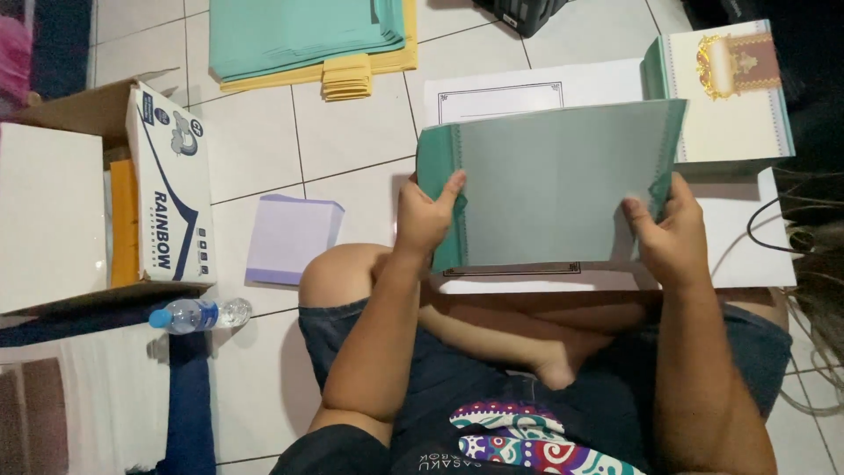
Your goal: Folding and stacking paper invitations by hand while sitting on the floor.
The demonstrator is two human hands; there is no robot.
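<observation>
My left hand [428,215] and right hand [670,236] each grip an edge of the green card stack [554,180]; finished pile [734,97] beside, white sheets [527,92] below

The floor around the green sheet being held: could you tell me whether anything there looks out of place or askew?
One thing: a plastic water bottle lies on its side on the tiles beside the open cardboard box. Its cap is on and no spill shows. The paper stacks look tidy.
</observation>
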